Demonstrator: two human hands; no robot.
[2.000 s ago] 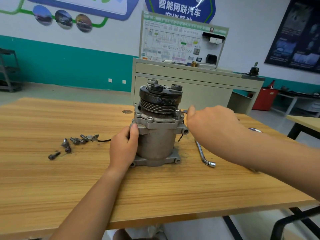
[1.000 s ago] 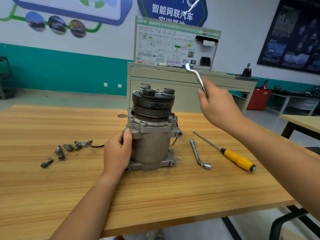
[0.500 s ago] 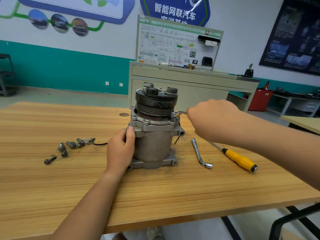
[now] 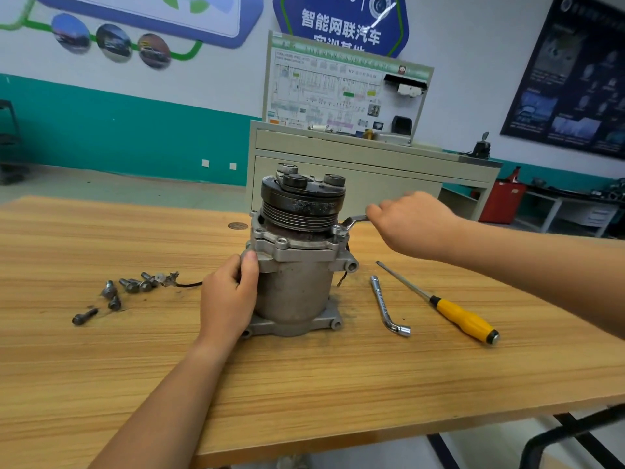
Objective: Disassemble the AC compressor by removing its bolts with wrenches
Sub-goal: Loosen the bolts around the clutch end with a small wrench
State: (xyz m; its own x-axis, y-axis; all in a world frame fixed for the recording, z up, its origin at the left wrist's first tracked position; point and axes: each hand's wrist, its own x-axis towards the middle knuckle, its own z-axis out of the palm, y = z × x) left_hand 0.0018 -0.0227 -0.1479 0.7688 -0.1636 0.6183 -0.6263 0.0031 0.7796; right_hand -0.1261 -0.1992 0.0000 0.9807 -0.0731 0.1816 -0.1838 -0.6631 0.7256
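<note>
- The AC compressor [image 4: 294, 289] stands upright on its base plate in the middle of the wooden table [image 4: 304, 384], with the pulley end on top.
- The left hand [image 4: 228, 299] grips the left side of the housing. Its fingers curl round the body and the thumb presses up against the flange edge.
- The right hand [image 4: 416, 221] is clenched round the handle of a flat wrench [image 4: 355, 221]. Its fingers hide the outer end of the tool.
- The key relation: the wrench head sits over a flange bolt [image 4: 339, 231] on the right side of the upper flange. The wrench's long axis runs from that bolt out to the right and slightly far, rising into the right hand.
- The bolt lies left of the right fingers and on the opposite side of the housing from the left hand. The turning stroke looks like the right hand's job, with the left bracing the body against it.
- A second bolt [image 4: 282, 244] shows in the near face of the flange.
- Loose bolts [image 4: 125, 286] lie on the table to the left, well apart from the compressor.
- An L-shaped socket wrench [image 4: 389, 306] and a yellow-handled screwdriver [image 4: 463, 321] lie to the right, untouched.
- A blue wall sign [image 4: 341, 27] reads "智能网联汽车", and the line beneath it is cut off.
- The print on the diagram board [image 4: 338, 93] is too small to read, and no brand is legible on the compressor or the tools.
</note>
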